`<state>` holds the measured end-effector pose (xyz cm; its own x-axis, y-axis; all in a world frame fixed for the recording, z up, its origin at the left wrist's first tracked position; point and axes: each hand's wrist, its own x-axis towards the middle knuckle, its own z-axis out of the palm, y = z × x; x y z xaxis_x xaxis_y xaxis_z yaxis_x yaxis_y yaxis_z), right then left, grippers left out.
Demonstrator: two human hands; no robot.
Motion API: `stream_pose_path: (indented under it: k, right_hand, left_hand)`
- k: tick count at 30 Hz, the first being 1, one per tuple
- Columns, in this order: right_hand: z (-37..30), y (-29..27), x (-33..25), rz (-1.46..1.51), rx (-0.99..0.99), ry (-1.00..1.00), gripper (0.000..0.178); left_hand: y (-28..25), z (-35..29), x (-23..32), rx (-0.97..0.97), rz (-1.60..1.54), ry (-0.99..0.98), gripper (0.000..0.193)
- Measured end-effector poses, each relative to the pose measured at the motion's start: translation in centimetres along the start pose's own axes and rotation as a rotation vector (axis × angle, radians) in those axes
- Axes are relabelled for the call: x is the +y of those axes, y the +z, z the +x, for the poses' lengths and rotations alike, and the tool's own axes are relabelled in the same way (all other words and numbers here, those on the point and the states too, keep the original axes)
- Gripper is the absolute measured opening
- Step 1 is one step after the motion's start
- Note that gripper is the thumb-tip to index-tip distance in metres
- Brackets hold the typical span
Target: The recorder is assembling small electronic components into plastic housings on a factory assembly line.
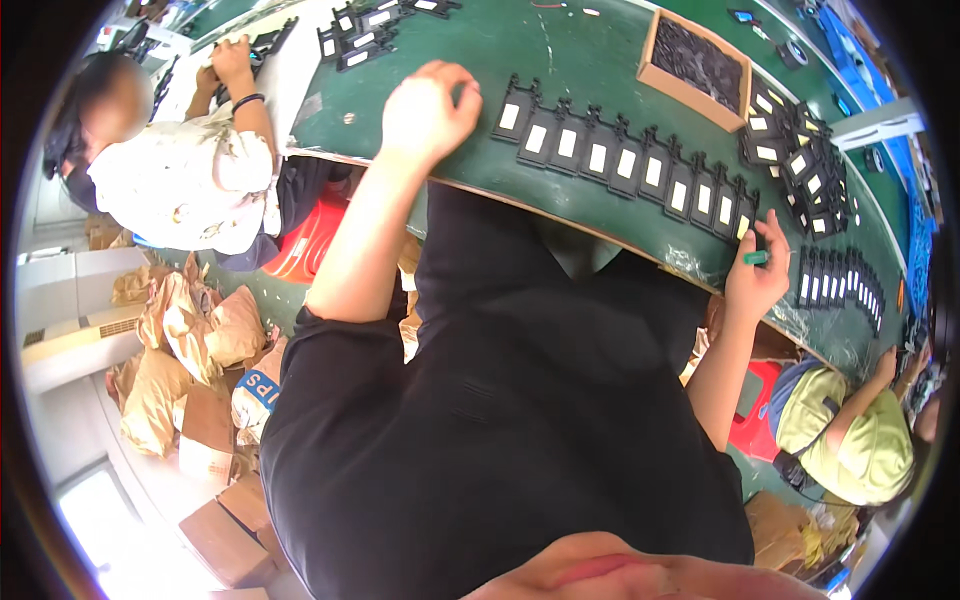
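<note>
Soft black shirt [500, 430] fills the foreground as, at left, a loosely curled left hand [428, 112] bends at the wrist over a smooth green table [560, 60]; whether it is fully closed cannot be told. Flat black rectangular plates [627, 165] with pale labels line the edge, below a cardboard box [688, 95] of small dark pieces. At the row's right end, the right hand [757, 287], fingers bent upward, grips a slim green object [755, 258].

Around you, a green desk [590, 55] spans a green floor [283, 303]; red seats [315, 240] flank you, bright light [95, 520] glaring lower left.
</note>
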<state>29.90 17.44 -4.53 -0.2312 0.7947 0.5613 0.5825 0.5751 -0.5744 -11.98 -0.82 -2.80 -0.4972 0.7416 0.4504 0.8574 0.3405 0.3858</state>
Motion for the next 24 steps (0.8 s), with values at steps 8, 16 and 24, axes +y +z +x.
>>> stream_pose_path:
  k: [8,16,24]
  right_hand:
    - [0.6,-0.3,-0.9,-0.029,-0.078,-0.119,0.013]
    - [1.0,-0.2,-0.7,-0.025,-0.126,-0.115,0.015]
    - [1.3,-1.0,-1.7,0.003,-0.155,-0.111,0.018]
  left_hand:
    - [-0.5,3.9,-20.1,0.046,0.495,-0.063,0.044]
    - [-1.6,3.4,-14.5,-0.021,0.474,-0.038,0.021]
    - [-4.7,0.2,-7.9,-0.107,0.174,-0.15,0.018]
